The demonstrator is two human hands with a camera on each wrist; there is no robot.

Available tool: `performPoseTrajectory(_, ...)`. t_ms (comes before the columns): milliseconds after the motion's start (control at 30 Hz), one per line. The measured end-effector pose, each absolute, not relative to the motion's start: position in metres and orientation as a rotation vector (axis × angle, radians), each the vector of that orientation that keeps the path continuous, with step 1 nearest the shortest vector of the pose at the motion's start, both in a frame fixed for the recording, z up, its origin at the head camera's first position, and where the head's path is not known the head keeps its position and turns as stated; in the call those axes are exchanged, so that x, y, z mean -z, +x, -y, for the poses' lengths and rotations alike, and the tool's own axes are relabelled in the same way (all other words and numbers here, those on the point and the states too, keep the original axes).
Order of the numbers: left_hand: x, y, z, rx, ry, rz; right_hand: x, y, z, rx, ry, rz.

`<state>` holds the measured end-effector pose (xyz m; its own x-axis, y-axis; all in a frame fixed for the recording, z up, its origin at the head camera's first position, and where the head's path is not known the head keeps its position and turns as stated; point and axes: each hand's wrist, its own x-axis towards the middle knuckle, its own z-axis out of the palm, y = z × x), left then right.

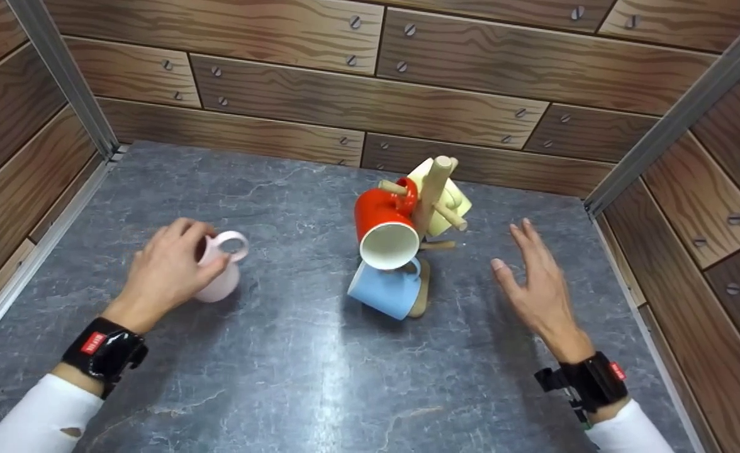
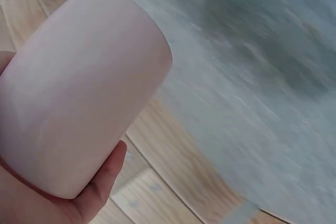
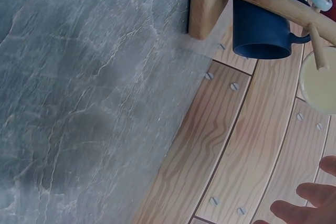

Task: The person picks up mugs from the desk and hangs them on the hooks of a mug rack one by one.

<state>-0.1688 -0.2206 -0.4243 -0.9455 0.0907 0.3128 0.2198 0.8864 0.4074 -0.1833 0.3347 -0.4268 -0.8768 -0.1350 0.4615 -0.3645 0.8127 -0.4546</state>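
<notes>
At the left, my left hand (image 1: 165,267) grips a pale pink mug (image 1: 222,286) around its rim and side, its handle toward the rack. In the left wrist view the mug's smooth wall (image 2: 89,82) fills much of the picture, with fingers on both sides. My right hand (image 1: 540,292) is held over the table to the right of the rack, fingers extended and thumb apart, holding nothing. Between the hands stands a wooden mug rack (image 1: 433,195). On it hang a red mug (image 1: 373,211), a light blue mug (image 1: 386,292) and a pale yellow mug (image 1: 461,201).
A dark blue mug (image 3: 260,27) also hangs on the rack, visible in the right wrist view. One bare peg (image 1: 452,217) points toward the front right. The grey marbled table (image 1: 282,377) is bordered by wood-patterned walls (image 1: 269,88) at the back and sides.
</notes>
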Motion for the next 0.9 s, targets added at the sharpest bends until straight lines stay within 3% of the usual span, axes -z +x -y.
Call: performPoseTrajectory(900,0.403,-0.153,0.112,1.201,-0.506,2.635,0.42,-0.163,-0.309,-0.845,0.514,2.452)
